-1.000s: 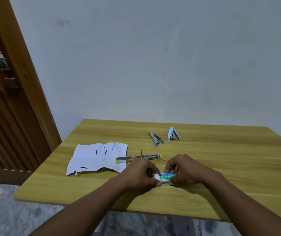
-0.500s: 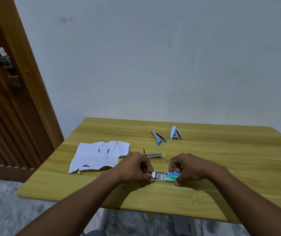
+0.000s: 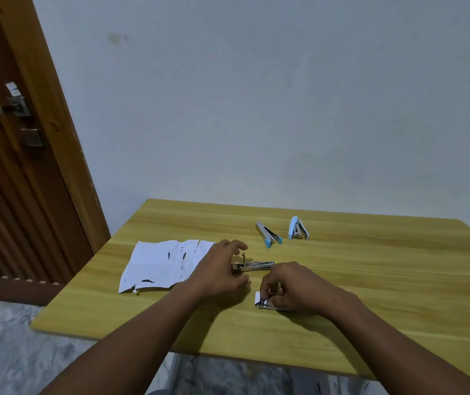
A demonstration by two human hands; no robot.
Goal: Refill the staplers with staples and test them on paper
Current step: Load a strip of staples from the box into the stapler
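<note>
An opened yellow-tipped stapler (image 3: 256,265) lies flat in the middle of the wooden table (image 3: 370,295). My left hand (image 3: 222,269) rests over its left end, fingers curled around it. My right hand (image 3: 291,289) pinches something small just above the small staple box (image 3: 261,302), which lies on the table below it with its white flap out. A torn, marked sheet of paper (image 3: 165,263) lies to the left. Two blue staplers, one silver-topped (image 3: 268,234) and one light blue (image 3: 298,229), sit further back.
A wooden door (image 3: 14,166) with a metal handle stands at the left beside the plain wall. The table's near edge runs just in front of my forearms. A cardboard box (image 3: 330,386) shows on the floor under the table.
My left hand has left the staple box and moved up-left onto the open stapler. My right hand stays at the box, now pinching above it.
</note>
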